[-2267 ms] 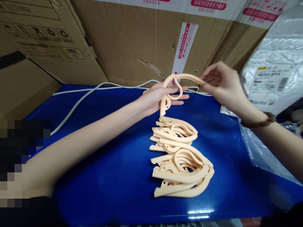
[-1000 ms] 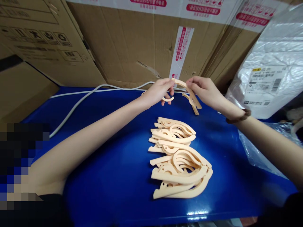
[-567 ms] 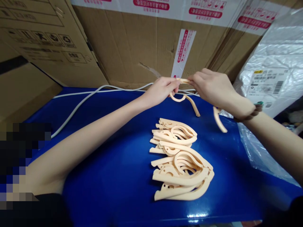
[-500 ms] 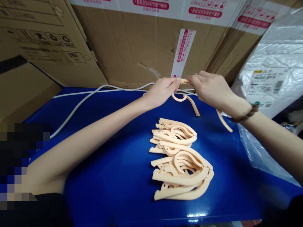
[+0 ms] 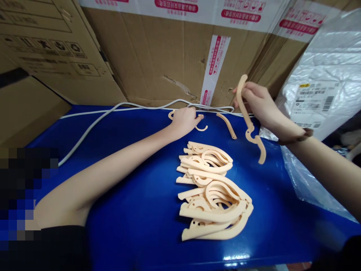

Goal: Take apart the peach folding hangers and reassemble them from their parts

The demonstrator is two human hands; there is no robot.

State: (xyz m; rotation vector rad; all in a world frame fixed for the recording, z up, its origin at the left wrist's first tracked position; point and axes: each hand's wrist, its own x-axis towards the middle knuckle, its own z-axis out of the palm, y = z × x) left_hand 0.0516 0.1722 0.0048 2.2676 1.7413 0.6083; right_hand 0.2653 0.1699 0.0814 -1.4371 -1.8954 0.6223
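One blue tbl (image 5: pixel 135 222), ctns (image 5: pixel 152 56); R hand (image 5: pixel 257 101) round hanger pc (image 5: pixel 245 112), L hand (image 5: pixel 184 121): grip unclear

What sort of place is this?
Probably a packing or storage corner: cardboard boxes stand behind the blue tabletop, a labelled plastic package sits at right, and beige hangers lie stacked.

My left arm (image 5: pixel 118 167) stretches forward and inward, its bare forearm long and slanting. My left hand (image 5: pixel 184 122) is low with its back upward; one digit juts to my right, the other fingers mostly hidden beneath. My right forearm (image 5: pixel 329 162) angles in from the side, and my right hand (image 5: pixel 255 99) is higher, fingers (image 5: pixel 251 88) bent in a grip, well apart from the left.
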